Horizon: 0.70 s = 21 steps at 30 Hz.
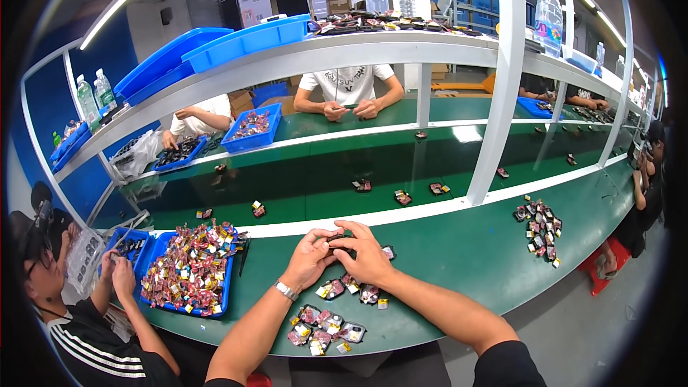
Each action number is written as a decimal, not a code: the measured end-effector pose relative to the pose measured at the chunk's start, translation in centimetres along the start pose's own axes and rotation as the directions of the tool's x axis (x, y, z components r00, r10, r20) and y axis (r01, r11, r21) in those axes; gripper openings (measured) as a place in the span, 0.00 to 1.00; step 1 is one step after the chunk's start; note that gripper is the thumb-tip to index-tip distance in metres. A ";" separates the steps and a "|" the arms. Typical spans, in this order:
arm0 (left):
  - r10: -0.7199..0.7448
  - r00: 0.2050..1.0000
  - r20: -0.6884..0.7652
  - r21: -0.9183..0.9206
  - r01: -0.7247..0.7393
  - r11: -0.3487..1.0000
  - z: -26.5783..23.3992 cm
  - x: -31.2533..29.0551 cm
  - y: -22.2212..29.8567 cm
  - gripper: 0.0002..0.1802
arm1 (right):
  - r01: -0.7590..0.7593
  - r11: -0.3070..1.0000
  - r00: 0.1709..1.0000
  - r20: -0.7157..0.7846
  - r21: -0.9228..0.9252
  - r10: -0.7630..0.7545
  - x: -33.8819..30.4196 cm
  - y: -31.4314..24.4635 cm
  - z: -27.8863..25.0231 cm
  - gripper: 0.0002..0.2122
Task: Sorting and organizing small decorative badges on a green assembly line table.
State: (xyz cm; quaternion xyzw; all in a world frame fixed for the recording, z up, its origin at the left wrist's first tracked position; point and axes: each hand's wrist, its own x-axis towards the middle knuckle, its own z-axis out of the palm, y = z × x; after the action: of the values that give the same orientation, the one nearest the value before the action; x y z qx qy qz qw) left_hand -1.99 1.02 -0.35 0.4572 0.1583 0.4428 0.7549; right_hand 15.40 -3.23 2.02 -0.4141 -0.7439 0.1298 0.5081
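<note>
My left hand [308, 261] and my right hand [364, 252] meet above the green bench, fingers closed round a small black plastic housing [341, 238]. Most of that housing is hidden by my fingers. Just below my hands lie a few small black device housings with red circuit boards and yellow-and-silver parts [350, 287]. Closer to the bench's front edge is another group of such assemblies [324, 328]. A metal-banded watch [286, 290] is on my left wrist.
A blue tray [228, 290] heaped with red circuit boards sits to my left, beside a co-worker [86, 315]. At right, more assemblies [541, 229] form a pile. Behind a white post [498, 100], a green conveyor belt [322, 186] carries scattered units. Overhead, a shelf holds blue trays [247, 43].
</note>
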 end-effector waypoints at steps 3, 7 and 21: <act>-0.022 1.000 -0.019 -0.005 0.022 1.000 0.4 0.2 -0.1 0.14 | -0.036 0.995 0.999 -0.004 -0.093 0.036 -0.1 0.4 -0.5 0.08; -0.048 0.998 -0.048 -0.010 0.048 0.999 0.0 0.1 0.1 0.15 | -0.024 0.999 0.995 -0.095 -0.045 0.019 0.4 -0.5 -0.3 0.05; -0.039 0.995 -0.093 0.041 0.043 0.998 0.7 0.2 0.0 0.16 | 0.186 0.932 0.969 -0.100 -0.311 -0.226 0.6 -0.5 0.0 0.06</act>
State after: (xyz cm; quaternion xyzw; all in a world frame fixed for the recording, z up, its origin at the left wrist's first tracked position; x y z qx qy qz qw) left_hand -1.41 0.78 0.05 0.4493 0.2117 0.4443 0.7456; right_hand 15.07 -3.07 2.72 -0.4135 -0.7584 -0.0664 0.4994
